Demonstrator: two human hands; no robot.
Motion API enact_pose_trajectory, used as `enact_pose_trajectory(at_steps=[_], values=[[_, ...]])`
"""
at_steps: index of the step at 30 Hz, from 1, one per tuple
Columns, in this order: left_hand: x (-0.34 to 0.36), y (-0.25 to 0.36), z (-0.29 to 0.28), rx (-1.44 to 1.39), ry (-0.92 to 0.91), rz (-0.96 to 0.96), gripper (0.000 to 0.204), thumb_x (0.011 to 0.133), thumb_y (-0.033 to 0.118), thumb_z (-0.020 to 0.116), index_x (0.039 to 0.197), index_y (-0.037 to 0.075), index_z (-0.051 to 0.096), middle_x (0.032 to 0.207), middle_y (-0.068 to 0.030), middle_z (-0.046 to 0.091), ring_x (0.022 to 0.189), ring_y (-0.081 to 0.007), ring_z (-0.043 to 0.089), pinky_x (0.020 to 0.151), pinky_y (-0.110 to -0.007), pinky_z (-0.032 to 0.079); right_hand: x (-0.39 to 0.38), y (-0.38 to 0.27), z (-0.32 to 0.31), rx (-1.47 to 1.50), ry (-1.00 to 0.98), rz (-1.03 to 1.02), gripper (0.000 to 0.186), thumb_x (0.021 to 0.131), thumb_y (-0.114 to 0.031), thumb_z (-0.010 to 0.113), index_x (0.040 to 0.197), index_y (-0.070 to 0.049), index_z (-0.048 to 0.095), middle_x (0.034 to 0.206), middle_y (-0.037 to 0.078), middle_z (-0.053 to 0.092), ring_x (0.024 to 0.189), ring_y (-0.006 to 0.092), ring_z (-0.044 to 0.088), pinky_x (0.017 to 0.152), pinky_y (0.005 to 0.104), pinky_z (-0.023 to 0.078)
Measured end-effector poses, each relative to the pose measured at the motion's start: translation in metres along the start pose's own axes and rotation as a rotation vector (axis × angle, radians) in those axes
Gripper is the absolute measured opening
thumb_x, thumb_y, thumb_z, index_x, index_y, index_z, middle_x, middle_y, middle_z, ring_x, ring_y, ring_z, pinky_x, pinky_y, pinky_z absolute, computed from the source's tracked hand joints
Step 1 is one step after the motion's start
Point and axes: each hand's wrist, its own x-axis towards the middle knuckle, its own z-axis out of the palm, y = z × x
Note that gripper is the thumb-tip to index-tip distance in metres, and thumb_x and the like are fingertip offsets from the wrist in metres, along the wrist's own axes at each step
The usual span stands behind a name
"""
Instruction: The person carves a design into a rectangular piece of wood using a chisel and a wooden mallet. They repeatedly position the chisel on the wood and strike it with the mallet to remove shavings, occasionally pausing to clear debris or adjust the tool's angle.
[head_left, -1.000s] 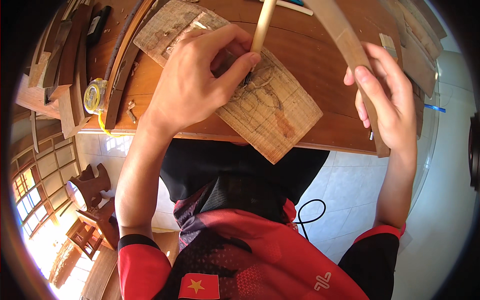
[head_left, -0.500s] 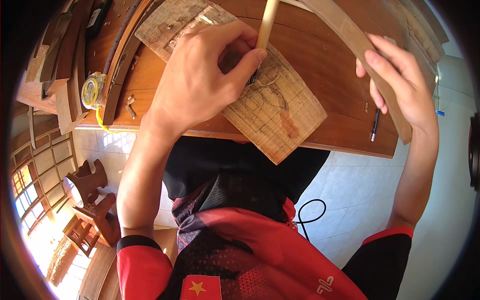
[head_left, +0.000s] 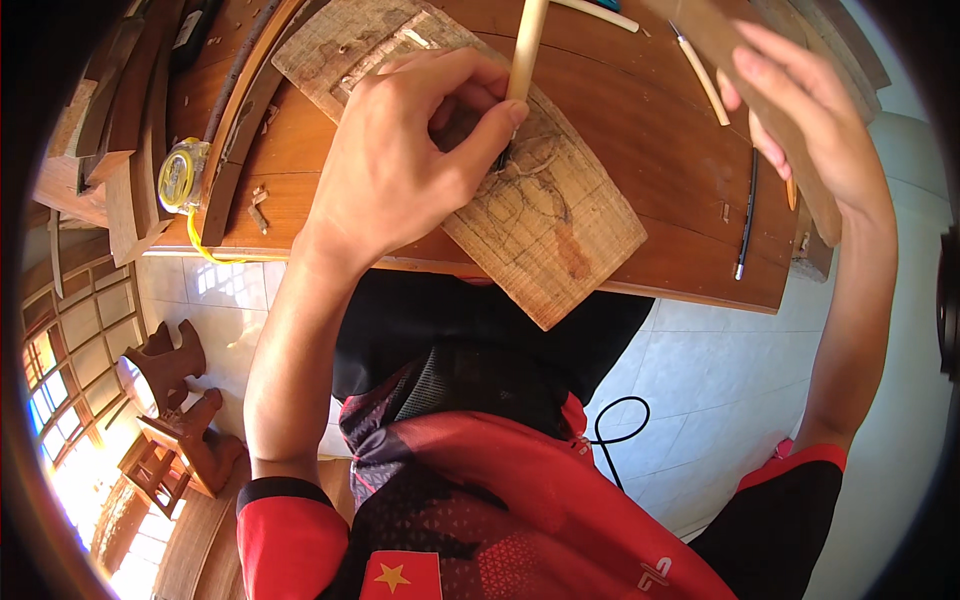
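Observation:
My left hand point(head_left: 390, 150) is closed around a chisel point(head_left: 527, 45) with a pale round wooden handle, held nearly upright. Its dark metal end meets a worn wooden board point(head_left: 575, 225), though my fingers partly cover that spot. Pencil-like curved lines and a shallow carved recess mark the board, whose near corner juts past the table edge. To the right, my right hand point(head_left: 815, 115) grips a long brown wood strip point(head_left: 725, 45), slightly blurred and apart from the chisel.
Two pale-handled tools point(head_left: 705, 80) and a dark pencil point(head_left: 745, 220) lie on the brown table point(head_left: 660, 190). A yellow tape measure point(head_left: 180, 178) sits at the left beside stacked curved wood pieces point(head_left: 130, 130). Wood chips are scattered about.
My right hand and the wood strip have shifted right, away from the chisel, uncovering a pale-handled tool on the table. The left hand keeps its hold, almost still.

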Motion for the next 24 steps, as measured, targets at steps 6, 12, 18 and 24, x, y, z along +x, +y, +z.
enact_pose_trajectory(at_steps=[6,12,18,24], values=[[-0.002,0.001,0.000,0.025,0.018,-0.015,0.019,0.093,0.014,0.077,0.104,-0.001,0.072,0.081,-0.0032,0.072,0.071,-0.0066,0.061,0.065,-0.024,0.046,0.005,-0.012,-0.001,0.000,-0.073,0.013,0.055,0.110,-0.035,0.053,0.149,0.003,0.051,0.088,0.002,0.058,0.048,0.0021,0.044,0.041,0.0190,0.036],[-0.001,0.000,0.002,0.026,0.038,0.013,0.018,0.092,0.015,0.077,0.100,0.000,0.071,0.079,-0.0020,0.071,0.068,-0.0060,0.057,0.063,-0.024,0.044,0.008,-0.014,-0.011,-0.129,-0.045,0.024,0.056,0.109,-0.034,0.056,0.149,0.003,0.049,0.091,0.003,0.060,0.050,0.0027,0.047,0.041,0.0194,0.038],[-0.004,0.003,0.003,0.024,0.078,-0.058,0.016,0.089,0.015,0.076,0.094,0.001,0.069,0.072,0.0003,0.067,0.064,-0.0054,0.053,0.060,-0.025,0.042,0.016,-0.062,-0.006,-0.054,-0.164,0.165,0.034,0.108,-0.020,0.056,0.126,0.008,0.064,0.083,0.005,0.065,0.054,0.0058,0.055,0.046,0.0210,0.044],[-0.004,0.003,0.004,0.021,0.088,-0.067,0.016,0.089,0.015,0.076,0.091,0.002,0.067,0.071,0.0011,0.066,0.062,-0.0051,0.052,0.059,-0.024,0.041,0.017,-0.064,-0.002,-0.226,-0.173,0.125,0.036,0.108,-0.020,0.056,0.129,0.009,0.063,0.083,0.005,0.066,0.053,0.0055,0.054,0.046,0.0204,0.044]])
